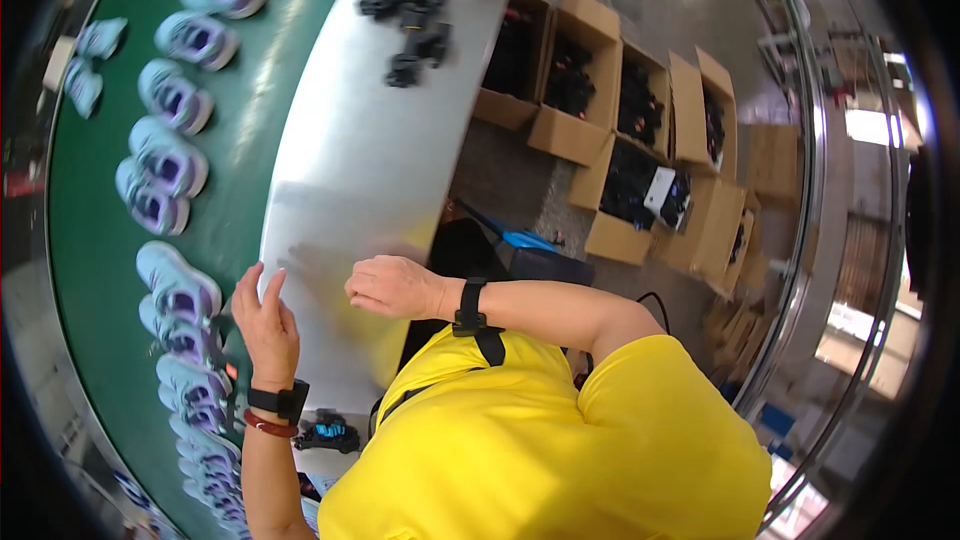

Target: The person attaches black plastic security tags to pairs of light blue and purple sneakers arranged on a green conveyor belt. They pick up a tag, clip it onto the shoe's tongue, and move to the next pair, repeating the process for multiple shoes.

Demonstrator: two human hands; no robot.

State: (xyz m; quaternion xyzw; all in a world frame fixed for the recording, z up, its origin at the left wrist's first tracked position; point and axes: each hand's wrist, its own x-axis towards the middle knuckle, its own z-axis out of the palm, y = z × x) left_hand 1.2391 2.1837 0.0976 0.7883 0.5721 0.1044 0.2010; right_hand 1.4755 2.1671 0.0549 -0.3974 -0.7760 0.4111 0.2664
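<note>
Beside the green belt (90, 240), left hand (268, 325) fingers together, right hand (392, 287) curled, both empty.

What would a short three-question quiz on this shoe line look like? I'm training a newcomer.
1. True or false: the right hand holds a shoe.
2. What lies on the green belt? A) purple-and-blue shoes B) yellow shirts C) bottles
3. Fill in: the cardboard boxes on the floor hold ____ parts.

Key:
1. False; it is loosely closed over the steel table, holding nothing visible.
2. A; the left hand is open, next to them at the belt's edge.
3. Black.
</note>
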